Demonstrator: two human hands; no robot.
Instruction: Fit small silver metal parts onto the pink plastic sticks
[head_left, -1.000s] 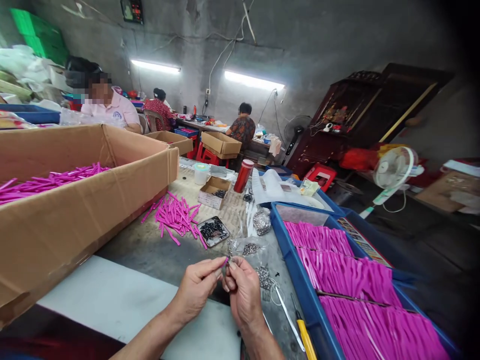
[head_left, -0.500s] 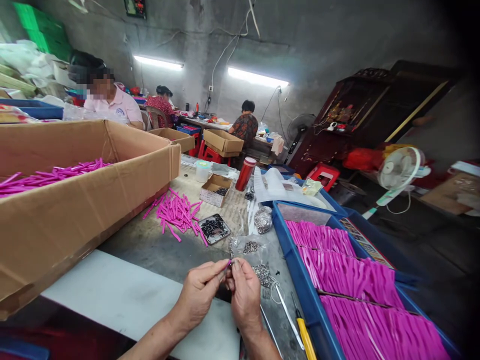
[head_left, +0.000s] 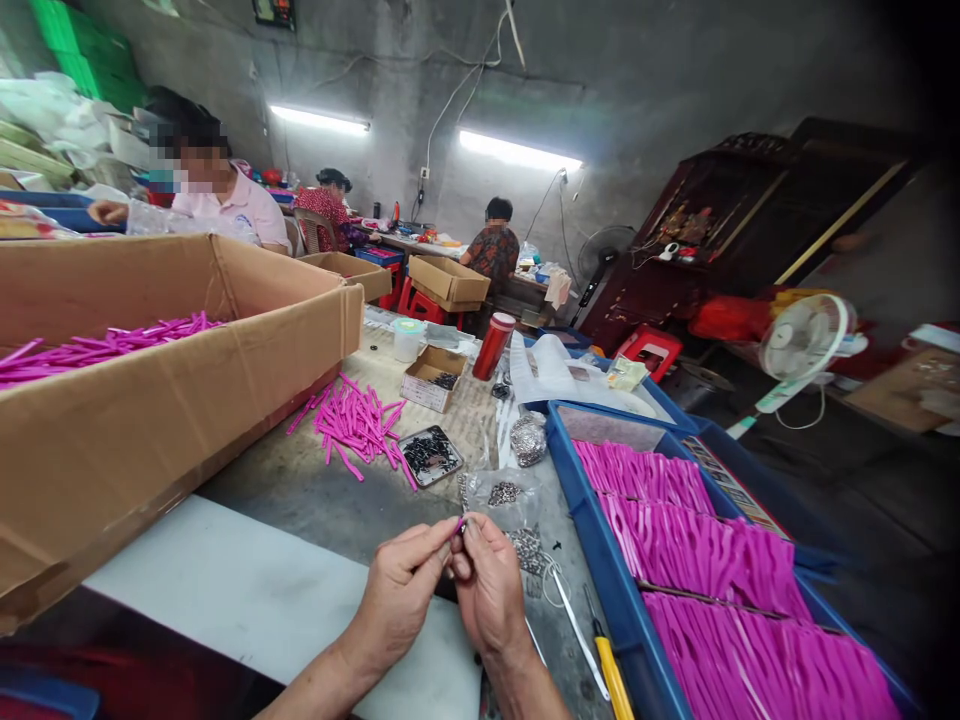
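Observation:
My left hand (head_left: 401, 590) is closed in a pinch on a thin purple strip (head_left: 460, 524), of which only a short end shows. Against its fingertips, my right hand (head_left: 491, 585) pinches at the same end, where a small dark part is mostly covered by the fingers. Just beyond them lie a clear bag of small metal fittings (head_left: 504, 492) and a shallow tray of black pieces (head_left: 429, 456). A loose heap of magenta strips (head_left: 356, 425) rests beside that tray. More metal fittings (head_left: 527, 550) spread right of my right hand.
A big cardboard box (head_left: 187, 370) with magenta strips stands left. A blue crate (head_left: 611, 575) of sorted magenta strips is on the right, near a yellow-handled screwdriver (head_left: 611, 665) and white tweezers-like tool (head_left: 581, 635). A red flask (head_left: 493, 346) stands farther back. Several people sit beyond.
My hands stay pinched together at nearly the same spot, with small finger shifts. The person at left has lowered their head, and one of their hands now shows by a blue tray.

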